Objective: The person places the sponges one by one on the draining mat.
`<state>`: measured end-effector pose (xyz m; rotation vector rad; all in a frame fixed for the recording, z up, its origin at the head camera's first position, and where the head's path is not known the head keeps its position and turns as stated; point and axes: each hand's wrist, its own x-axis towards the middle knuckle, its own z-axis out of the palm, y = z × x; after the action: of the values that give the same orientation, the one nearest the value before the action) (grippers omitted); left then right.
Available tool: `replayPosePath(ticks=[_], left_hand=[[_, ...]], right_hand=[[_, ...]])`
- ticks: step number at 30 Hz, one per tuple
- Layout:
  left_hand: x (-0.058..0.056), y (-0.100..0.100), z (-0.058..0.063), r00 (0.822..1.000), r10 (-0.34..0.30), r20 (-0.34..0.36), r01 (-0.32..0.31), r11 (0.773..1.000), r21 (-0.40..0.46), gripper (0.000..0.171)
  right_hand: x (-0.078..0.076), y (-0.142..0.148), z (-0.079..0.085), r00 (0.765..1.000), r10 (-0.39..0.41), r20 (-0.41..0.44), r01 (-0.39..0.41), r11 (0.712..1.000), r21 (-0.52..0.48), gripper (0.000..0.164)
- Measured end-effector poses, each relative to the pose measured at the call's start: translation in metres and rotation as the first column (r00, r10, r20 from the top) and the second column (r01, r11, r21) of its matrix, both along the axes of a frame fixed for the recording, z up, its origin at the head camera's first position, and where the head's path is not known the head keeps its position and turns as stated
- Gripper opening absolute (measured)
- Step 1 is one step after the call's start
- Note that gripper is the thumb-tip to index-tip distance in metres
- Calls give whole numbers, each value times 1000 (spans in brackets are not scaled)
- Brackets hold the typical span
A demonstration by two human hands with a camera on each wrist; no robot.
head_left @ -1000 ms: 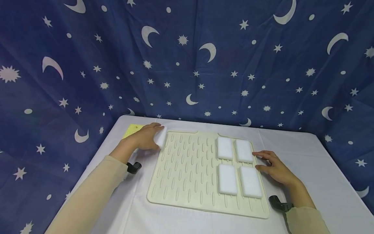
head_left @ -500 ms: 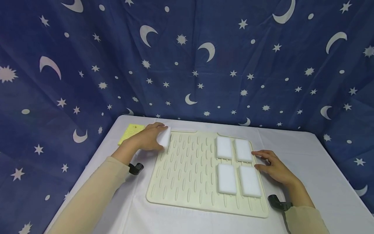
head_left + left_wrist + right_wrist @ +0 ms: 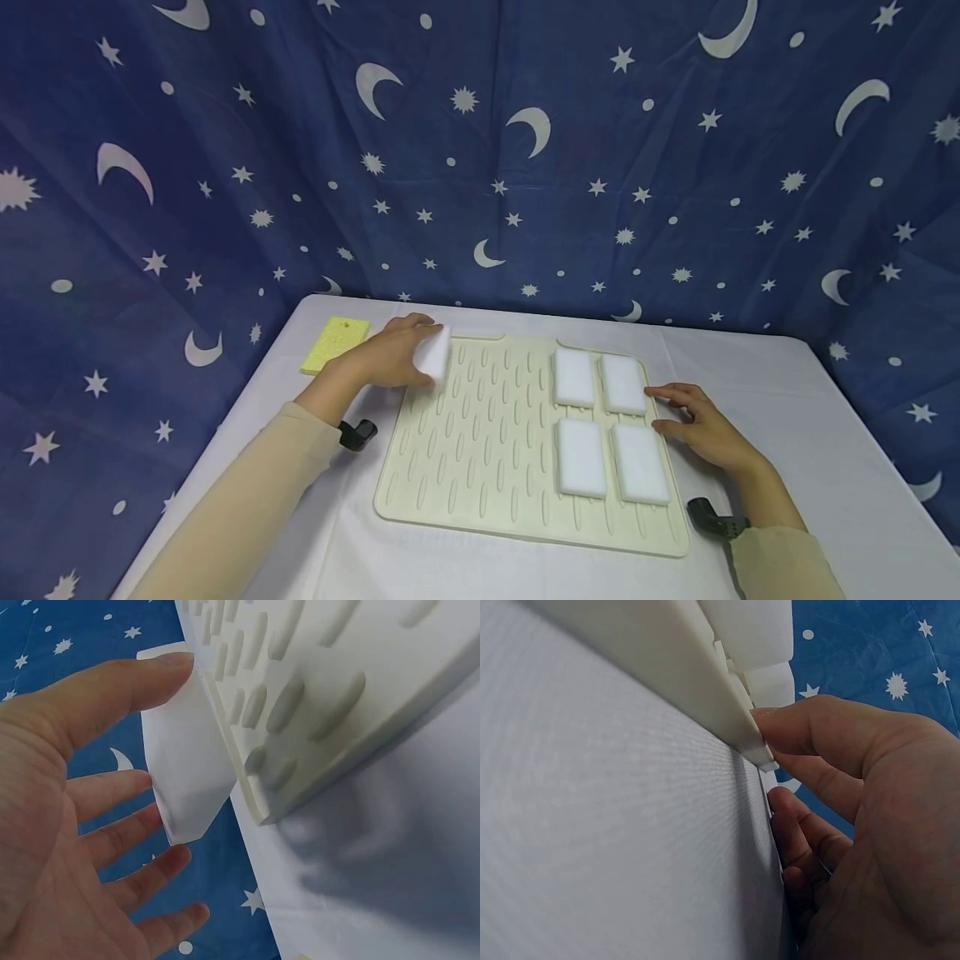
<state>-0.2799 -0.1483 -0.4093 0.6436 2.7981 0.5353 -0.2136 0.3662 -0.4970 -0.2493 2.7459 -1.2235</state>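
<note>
Thumb and fingertips of the left hand (image 3: 390,352) pinch a white block (image 3: 432,357) left of centre in the head view, over the upper-left corner of a cream mat (image 3: 465,492) with raised ribs; whether block and mat touch, I cannot tell. In the left wrist view the thumb lies at the block's upper end, while the other fingers fan out, the little finger apart from it.

Four more white blocks (image 3: 581,458) lie flat on the right part of the mat, in two rows of two. Right of centre, the right hand (image 3: 708,433) has its thumb and index finger spread apart, their tips at the mat's right edge, the index fingertip just beside the upper-right block. The right wrist view shows the thumb tip on that edge.

A yellow sponge (image 3: 335,343) lies at the upper left of the white tablecloth (image 3: 480,573). Navy curtain (image 3: 420,158) with pale moons and stars fills the upper frame.
</note>
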Motion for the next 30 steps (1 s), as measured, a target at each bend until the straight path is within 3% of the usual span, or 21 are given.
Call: replayPosePath(ticks=[12, 30], left_hand=[[4, 16, 1, 1000, -22, -4, 22, 1000, 12, 94], [3, 50, -7, 997, -75, -9, 75, 997, 26, 94]], right_hand=[[0, 0, 2, 1000, 0, 2, 0, 1000, 17, 57], [-1, -1, 0, 1000, -10, 2, 10, 1000, 0, 57]])
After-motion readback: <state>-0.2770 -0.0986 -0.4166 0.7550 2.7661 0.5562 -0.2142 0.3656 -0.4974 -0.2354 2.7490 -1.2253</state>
